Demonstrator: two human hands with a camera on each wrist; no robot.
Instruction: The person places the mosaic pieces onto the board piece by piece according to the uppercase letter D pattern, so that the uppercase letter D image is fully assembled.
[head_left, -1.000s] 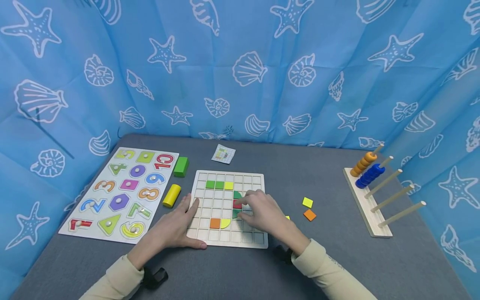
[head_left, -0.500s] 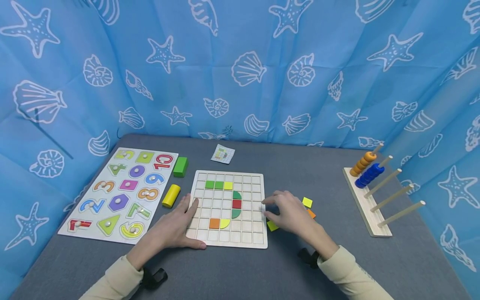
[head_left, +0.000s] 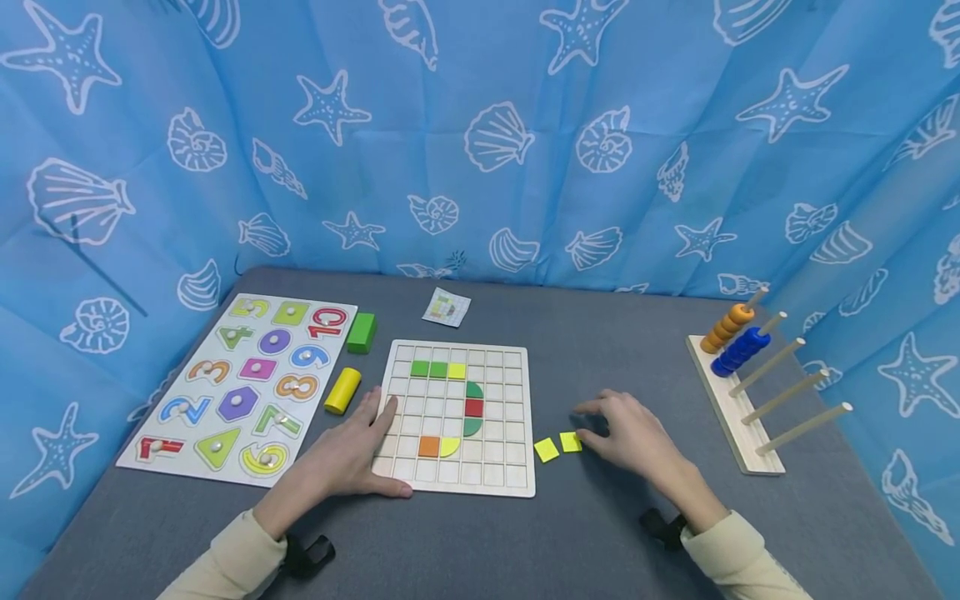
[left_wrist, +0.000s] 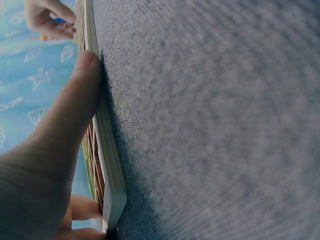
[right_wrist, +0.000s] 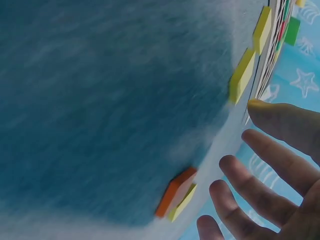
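In the head view, my left hand [head_left: 352, 454] rests at the near left corner of the wooden grid board [head_left: 506, 417], thumb along its front edge and fingers at its left side. On the board lie a few green, yellow, red [head_left: 474, 407] and orange [head_left: 429, 447] tiles, some with rounded corners. Right of the board, my right hand [head_left: 630, 433] hovers beside two yellow tiles [head_left: 558, 446], fingers loosely bent and holding nothing. An orange tile [right_wrist: 176, 192] and another yellow tile [right_wrist: 183, 203] show in the right wrist view; the right hand hides them in the head view.
At left lie a number puzzle board [head_left: 251, 392], a green block [head_left: 362, 333] and a yellow cylinder [head_left: 342, 392]. A small printed card [head_left: 447, 307] lies behind the grid board. A peg stand [head_left: 738, 417] with orange and blue beads stands at right, before a blue curtain [head_left: 480, 150].
My right hand has left the red tile on the board and moved right, uncovering two yellow tiles and covering the loose tiles farther right. My left hand has stayed put.
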